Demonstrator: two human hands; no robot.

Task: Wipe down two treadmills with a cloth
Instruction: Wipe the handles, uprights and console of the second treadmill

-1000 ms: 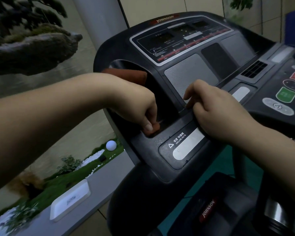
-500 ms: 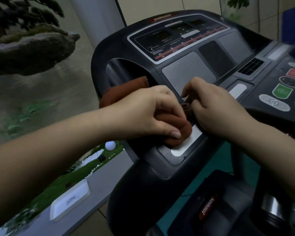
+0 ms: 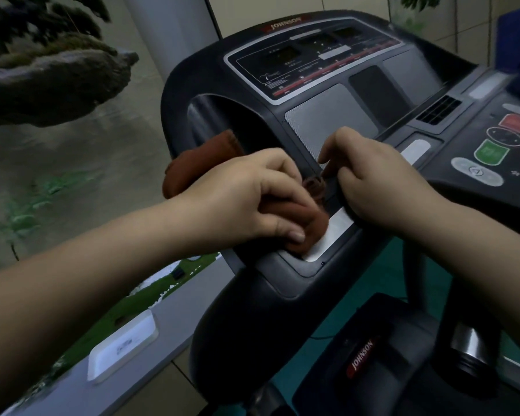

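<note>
A gym or fitness room: a black treadmill [image 3: 252,310] marked JOHNSON fills the view, its console [image 3: 315,60] with dark displays beyond the grip of the two hands, and red [image 3: 514,123] and green buttons [image 3: 491,152] to the right of that grip. Left of it, a printed wall scene of rock and tree [image 3: 51,82] above a grey ledge [image 3: 168,328]. Green flooring [image 3: 373,283] lies below
</note>
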